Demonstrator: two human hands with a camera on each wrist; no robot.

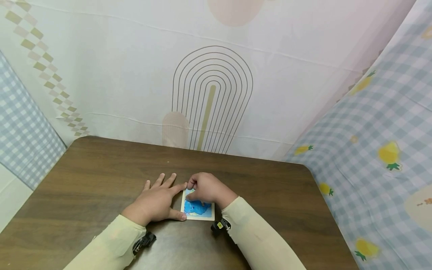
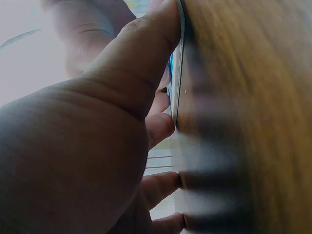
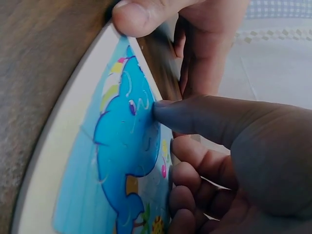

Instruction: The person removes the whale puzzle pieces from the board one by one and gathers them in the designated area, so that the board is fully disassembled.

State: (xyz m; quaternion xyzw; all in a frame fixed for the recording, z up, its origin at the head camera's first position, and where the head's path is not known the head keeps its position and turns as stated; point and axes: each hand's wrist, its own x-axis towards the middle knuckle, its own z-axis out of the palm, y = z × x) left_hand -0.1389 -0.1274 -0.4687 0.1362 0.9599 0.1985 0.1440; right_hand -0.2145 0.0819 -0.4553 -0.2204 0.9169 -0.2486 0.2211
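A small square jigsaw puzzle (image 1: 199, 212) with a pale border lies flat on the table, its picture a blue dolphin-like animal. Along its left side, my left hand (image 1: 156, 202) is spread on the tabletop, thumb and index fingertip touching the puzzle's edge. My right hand (image 1: 210, 189) is over the puzzle's upper part. In the right wrist view, the right thumb (image 3: 190, 117) presses on the blue animal (image 3: 129, 126), while the other fingers (image 3: 185, 175) are curled beside the edge. Seams between pieces show there. The right hand hides part of the picture in the head view.
The brown wooden table (image 1: 270, 195) reaches back to a white patterned cloth (image 1: 141, 75). A checked cloth with yellow fruit (image 1: 364, 150) hangs at the right, another checked cloth (image 1: 23, 120) at the left. Black wrist devices (image 1: 144, 242) sit at both sleeves.
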